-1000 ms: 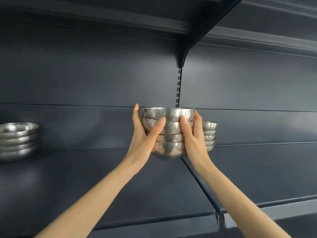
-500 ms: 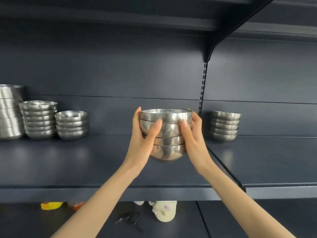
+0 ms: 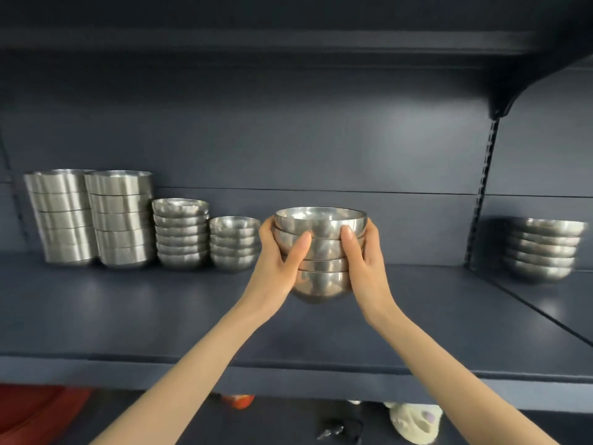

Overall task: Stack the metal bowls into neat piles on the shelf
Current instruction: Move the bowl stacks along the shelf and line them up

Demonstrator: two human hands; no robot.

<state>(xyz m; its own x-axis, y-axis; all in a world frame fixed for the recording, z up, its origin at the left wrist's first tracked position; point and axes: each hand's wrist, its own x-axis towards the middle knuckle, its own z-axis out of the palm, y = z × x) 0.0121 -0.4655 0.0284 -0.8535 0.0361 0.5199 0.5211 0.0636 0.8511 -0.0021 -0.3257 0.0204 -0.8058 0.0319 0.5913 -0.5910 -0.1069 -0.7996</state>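
We see a rather dim scene with soft light; its source is not in view. A pale glow lies on the back panel, and weak reflections sit on the shelf. The stack of bowls in the middle shows bright highlights and looks sharp. The pile of bowls at the right edge is smeared, and the bracket above it is blurred. The upper shelf is in deep shadow, and straight lines bend near the edges.
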